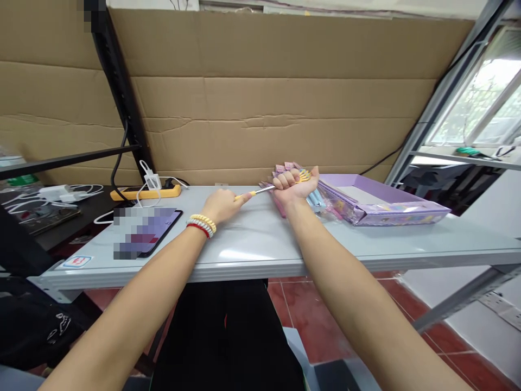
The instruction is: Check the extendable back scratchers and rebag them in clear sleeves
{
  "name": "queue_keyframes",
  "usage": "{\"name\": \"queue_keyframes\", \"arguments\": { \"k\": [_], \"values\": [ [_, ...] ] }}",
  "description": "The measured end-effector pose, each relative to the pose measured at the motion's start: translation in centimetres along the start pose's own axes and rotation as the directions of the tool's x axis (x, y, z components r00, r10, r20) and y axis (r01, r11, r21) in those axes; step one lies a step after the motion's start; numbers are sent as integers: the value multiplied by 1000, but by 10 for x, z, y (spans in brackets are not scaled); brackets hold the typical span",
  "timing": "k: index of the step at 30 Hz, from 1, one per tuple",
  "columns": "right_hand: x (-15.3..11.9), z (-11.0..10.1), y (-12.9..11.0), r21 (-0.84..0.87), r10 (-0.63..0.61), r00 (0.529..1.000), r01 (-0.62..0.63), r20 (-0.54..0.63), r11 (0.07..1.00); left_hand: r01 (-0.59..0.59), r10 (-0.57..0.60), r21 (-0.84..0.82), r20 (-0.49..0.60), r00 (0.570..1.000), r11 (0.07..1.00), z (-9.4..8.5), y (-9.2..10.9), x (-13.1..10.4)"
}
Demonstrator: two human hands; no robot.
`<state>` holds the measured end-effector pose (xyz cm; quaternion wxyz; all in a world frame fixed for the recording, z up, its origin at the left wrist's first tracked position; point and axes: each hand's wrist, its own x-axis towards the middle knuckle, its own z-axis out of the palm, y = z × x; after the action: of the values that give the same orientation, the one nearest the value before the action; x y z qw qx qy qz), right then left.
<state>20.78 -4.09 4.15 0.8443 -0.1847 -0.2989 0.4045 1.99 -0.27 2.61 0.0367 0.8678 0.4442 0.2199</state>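
We clench our right hand (293,183) around a bundle of pink packets (285,169); our left hand (222,205) pinches a yellow-handled tool (256,191) over the tabletop (260,244), beside a purple box (378,203).

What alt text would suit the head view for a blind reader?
Two bare arms reach over a grey table: the left hand holds a yellow-handled tool, and the right hand grips a pink bundle. A purple box lies to the right.

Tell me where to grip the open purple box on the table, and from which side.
Grip the purple box by its near long wall, coming from the table's front edge. That wall faces the person and is unobstructed; the box's left end is crowded by the right hand.
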Motion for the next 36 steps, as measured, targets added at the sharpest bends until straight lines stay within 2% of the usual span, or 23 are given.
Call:
{"name": "queue_keyframes", "arguments": {
  "k": [5, 9, 19, 22, 25, 30, 33, 36],
  "values": [
    [-6, 9, -3, 266, 38, 999, -40, 12, 963, -49, 51, 53, -40, 998, 997, -4, 22, -6],
    [-12, 17, 3, 340, 100, 995, -99, 14, 935, -21, 22, 39, -34, 999, 999, -6, 27, -10],
    [-15, 20, 17, 238, 110, 993, -98, -36, 966, 16, -17, 30, 13, 1000, 999, 3, 32, -11],
    [-15, 18, 20, 209, 88, 996, -84, -10, 974, 3, -4, 41, 11, 1000, 999, 3, 31, -12],
    [-17, 15, 23, 219, 117, 992, -123, 39, 968, -59, 59, 81, 1, 998, 995, 4, 28, -14],
    [-22, 20, 24, 165, 232, 962, -255, 145, 953, -185, 198, 142, -87, 976, 972, 8, 18, -11],
    [-21, 24, 22, 129, 277, 955, -290, 105, 948, -232, 240, 66, -156, 958, 970, 8, 10, -7],
    [-17, 23, 22, 121, 300, 951, -306, 70, 944, -196, 191, -3, -203, 960, 981, 6, 1, -4]
  ]
}}
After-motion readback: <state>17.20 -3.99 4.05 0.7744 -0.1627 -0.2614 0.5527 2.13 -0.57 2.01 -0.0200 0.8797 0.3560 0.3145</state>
